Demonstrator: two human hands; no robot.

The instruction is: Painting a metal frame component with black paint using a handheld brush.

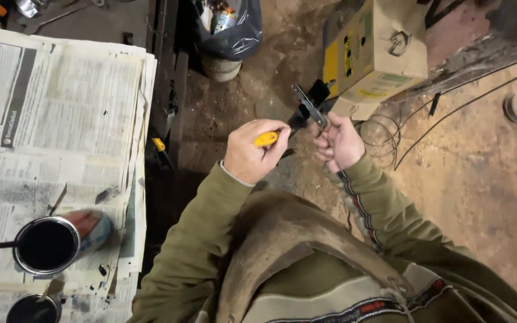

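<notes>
My left hand [251, 154] is closed around a yellow-handled paintbrush [267, 139] whose dark bristle end [298, 118] reaches up to a narrow flat metal piece [307, 104]. My right hand [340, 142] pinches the lower end of that metal piece and holds it up at a slant above the dirt floor. The two hands are close together, in front of my chest. Olive green sleeves cover both arms.
A table covered with newspaper [61, 119] stands at the left, with two open tins of black paint [49, 244] [32, 310] on it. A cardboard box [378, 48], a dark bag in a bucket [225, 36] and loose wire loops [384, 134] lie on the dirt floor ahead.
</notes>
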